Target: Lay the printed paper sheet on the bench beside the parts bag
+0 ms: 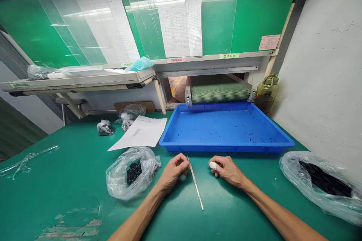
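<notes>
Open clear bag: the bag (113, 175), left of the hands, holds small black pieces (134, 173); the film should be soft and slippery, so best gripped by its bunched rim.
Black pieces: probably very light and awkward to pick up singly; a fingertip pinch suits them.
Left hand (177, 167): thumb and fingertips drawn close beside the tool's upper tip; whether anything is pinched there I cannot tell from this view.
Slim tool (195, 182): on the green bench (70, 173) between the hands, narrow tip away from the person; looks light and stiff, with a tip likely to be delicate, so hold it by the thicker middle.
Right hand (226, 171): fingers curled inward, a white cover (212, 165) on one digit; any grip is hidden.
Blue tray (226, 148): beyond the hands, with dark bits scattered inside; seems rigid plastic, best lifted by opposite rims.
Right-hand bag (292, 165): holds a dark mass; its film looks limp.
Pink label (176, 60): 不良履历表.
Hanging sheet (178, 15): print too small to read.
Green label (229, 56): 首件报告.
Pink card (269, 42): lines illegible.
Brands: none readable.
</notes>
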Demonstrator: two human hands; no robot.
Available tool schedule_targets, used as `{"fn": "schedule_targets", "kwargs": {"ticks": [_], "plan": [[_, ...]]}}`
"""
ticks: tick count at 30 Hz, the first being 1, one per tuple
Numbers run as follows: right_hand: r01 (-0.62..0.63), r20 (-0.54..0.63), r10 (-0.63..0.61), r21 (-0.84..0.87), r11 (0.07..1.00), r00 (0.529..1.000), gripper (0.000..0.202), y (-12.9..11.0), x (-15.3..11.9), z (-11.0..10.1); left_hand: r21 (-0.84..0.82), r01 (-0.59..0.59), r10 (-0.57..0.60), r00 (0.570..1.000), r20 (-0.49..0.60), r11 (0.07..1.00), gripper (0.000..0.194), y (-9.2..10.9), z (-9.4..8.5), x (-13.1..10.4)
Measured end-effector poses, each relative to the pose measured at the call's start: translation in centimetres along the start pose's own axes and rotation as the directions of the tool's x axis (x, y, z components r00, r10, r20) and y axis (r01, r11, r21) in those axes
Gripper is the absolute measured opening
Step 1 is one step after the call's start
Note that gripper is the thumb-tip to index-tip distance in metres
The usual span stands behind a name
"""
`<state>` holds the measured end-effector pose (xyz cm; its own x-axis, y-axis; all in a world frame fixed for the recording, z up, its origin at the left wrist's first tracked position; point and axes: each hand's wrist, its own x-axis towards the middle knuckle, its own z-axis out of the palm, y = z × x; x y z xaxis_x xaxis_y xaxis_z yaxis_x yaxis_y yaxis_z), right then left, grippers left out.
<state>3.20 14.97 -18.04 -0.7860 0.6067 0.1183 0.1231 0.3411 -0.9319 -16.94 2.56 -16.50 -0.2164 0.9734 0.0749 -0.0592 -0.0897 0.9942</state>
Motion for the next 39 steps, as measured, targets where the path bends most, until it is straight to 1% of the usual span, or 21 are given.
{"fn": "schedule_targets", "kwargs": {"ticks": [4,9,13,17,23,32,39], "plan": [[0.008,-0.001,-0.008,0.004,1.000,1.000,0.021,-0.06,-0.06,0.03,-0.030,0.009,-0.009,1.000,-0.011,1.000,0.031,-0.38,-0.06,0.11],[0.009,-0.002,-0.009,0.001,1.000,1.000,0.021,0.17,-0.03,0.06,-0.061,0.035,-0.035,0.999,0.004,0.998,0.033,-0.63,-0.20,0.20],[0.012,-0.004,-0.012,0.007,1.000,1.000,0.020,0.38,-0.05,0.07,-0.044,0.082,-0.082,0.997,0.001,0.996,0.036,-0.41,-0.15,0.13],[0.014,-0.001,-0.014,0.016,1.000,1.000,0.020,0.42,-0.05,0.09,-0.005,0.101,-0.101,0.995,0.004,0.995,0.039,-0.38,-0.17,0.07],[0.018,0.000,-0.018,0.015,1.000,1.000,0.020,0.38,0.06,0.05,0.035,0.093,-0.093,0.996,0.007,0.995,0.033,-0.68,-0.44,0.16],[0.014,0.001,-0.014,0.009,1.000,1.000,0.019,0.36,-0.01,-0.03,-0.021,0.045,-0.045,0.999,-0.023,0.999,0.028,-0.45,-0.24,0.11],[0.015,0.001,-0.015,0.010,1.000,1.000,0.018,0.42,0.01,-0.03,-0.003,0.046,-0.046,0.999,-0.029,0.999,0.024,-0.75,-0.49,0.16]]}}
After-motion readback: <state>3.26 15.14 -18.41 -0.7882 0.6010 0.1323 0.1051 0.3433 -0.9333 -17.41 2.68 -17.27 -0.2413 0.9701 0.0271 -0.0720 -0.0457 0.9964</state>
